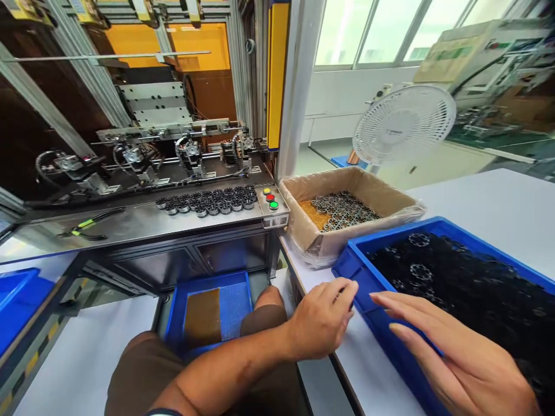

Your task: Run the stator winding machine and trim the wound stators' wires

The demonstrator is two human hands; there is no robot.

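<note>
My left hand is closed in front of the blue bin's near corner, its fingers curled together. A small dark bit shows between the fingers, but what it belongs to is hidden. My right hand is held over the near side of the blue bin, fingers stretched out and thumb apart, with nothing visible in it. Many black plastic ring-shaped parts fill that bin, a few with lighter toothed rims. Behind it, a plastic-lined cardboard box contains silver-and-black round parts.
Several rows of round parts stand on the machine's metal ledge beside a button box. Green-handled pliers lie to the left. A white fan stands behind the cardboard box. Below, a blue tray sits near my knees.
</note>
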